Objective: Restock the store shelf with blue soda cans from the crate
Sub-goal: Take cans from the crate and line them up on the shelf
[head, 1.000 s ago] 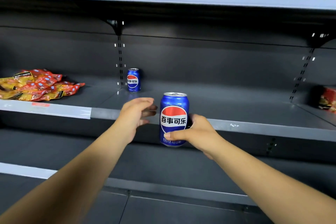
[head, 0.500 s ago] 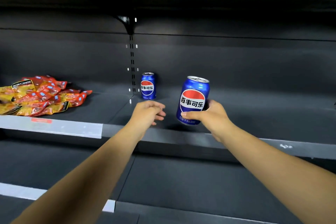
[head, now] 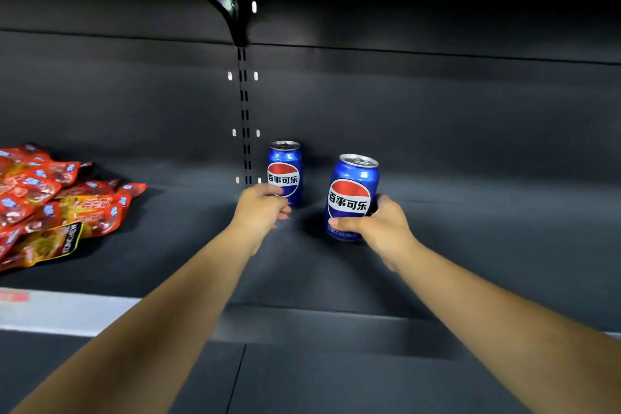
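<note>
Head view: R hand grips a blue soda can, tilted slightly, low over the dark shelf. L hand, fingers loosely curled, holds nothing, just in front of a 2nd can standing upright by the back wall. Red snack packs lie well to the left.

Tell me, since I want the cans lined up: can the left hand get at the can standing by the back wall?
Probably yes: the left hand is just in front of the standing can, nothing between them.
</note>
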Tool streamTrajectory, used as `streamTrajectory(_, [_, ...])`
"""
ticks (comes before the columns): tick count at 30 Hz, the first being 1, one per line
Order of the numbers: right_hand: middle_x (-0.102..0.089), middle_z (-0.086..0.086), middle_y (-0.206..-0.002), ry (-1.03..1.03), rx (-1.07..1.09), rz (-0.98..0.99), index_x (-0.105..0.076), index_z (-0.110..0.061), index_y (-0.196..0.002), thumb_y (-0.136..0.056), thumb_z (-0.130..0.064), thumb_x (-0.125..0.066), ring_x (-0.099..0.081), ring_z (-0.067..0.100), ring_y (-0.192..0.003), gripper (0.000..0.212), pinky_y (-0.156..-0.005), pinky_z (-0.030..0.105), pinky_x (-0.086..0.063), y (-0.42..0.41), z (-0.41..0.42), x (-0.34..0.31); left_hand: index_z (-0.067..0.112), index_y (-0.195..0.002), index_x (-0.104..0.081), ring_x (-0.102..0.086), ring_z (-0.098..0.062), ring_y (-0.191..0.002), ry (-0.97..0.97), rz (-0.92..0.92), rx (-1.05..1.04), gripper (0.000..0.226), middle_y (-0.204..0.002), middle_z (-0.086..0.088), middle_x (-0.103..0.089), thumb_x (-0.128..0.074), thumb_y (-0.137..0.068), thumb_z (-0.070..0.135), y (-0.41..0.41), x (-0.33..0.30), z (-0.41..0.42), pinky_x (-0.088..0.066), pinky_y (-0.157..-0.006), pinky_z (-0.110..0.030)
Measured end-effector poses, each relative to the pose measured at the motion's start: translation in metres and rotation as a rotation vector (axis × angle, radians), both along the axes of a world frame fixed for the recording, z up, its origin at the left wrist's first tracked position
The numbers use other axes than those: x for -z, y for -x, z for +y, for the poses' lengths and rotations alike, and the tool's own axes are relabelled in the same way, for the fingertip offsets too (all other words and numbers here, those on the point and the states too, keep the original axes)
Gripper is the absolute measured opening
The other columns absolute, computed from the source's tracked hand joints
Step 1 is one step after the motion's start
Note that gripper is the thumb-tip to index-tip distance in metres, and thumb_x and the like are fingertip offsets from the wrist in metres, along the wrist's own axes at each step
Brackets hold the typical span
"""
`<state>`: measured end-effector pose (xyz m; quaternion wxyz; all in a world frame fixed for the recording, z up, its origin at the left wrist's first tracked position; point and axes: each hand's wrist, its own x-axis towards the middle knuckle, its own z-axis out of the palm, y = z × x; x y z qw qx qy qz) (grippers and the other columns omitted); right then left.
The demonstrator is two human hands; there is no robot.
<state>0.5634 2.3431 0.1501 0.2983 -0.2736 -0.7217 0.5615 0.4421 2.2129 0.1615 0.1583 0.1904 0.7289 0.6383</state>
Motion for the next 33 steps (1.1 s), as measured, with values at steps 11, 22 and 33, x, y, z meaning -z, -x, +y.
streamTrajectory(11, [-0.062, -0.011, -0.089, -0.059, -0.029, -0.064, -0.053, -0.017, -0.109, -0.062, -0.003, -0.084, -0.059, 0.001, -0.08, 0.058, -0.061, 0.009, -0.043, 0.046, 0.018, 0.018, 0.012, -0.143, -0.023, -0.049, -0.027, -0.117, 0.066, 0.041, -0.05, 0.082, -0.134, -0.013, -0.043, -0.069, -0.076, -0.001, 0.063, 0.019, 0.028, -0.039, -0.09, -0.03])
streamTrajectory(22, [-0.046, 0.006, -0.134, -0.476, 0.136, -0.502, -0.039, -0.025, -0.138, -0.079, -0.055, -0.065, -0.032, 0.027, -0.129, 0.071, -0.103, 0.037, -0.028, 0.079, 0.03, 0.025, 0.011, -0.141, -0.033, -0.053, -0.026, -0.113, 0.152, 0.269, -0.001, 0.077, -0.128, -0.013, -0.051, -0.076, -0.077, 0.016, 0.074, 0.044, 0.034, -0.044, -0.098, -0.036])
streamTrajectory(33, [-0.038, 0.009, -0.138, -0.722, 0.132, -0.755, -0.025, -0.015, -0.146, -0.088, -0.065, -0.04, -0.03, 0.028, -0.128, 0.078, -0.105, 0.036, -0.027, 0.087, 0.031, 0.032, 0.011, -0.143, -0.031, -0.052, -0.024, -0.116, 0.188, 0.341, -0.031, 0.076, -0.131, -0.011, -0.049, -0.073, -0.08, 0.018, 0.074, 0.047, 0.036, -0.042, -0.097, -0.033])
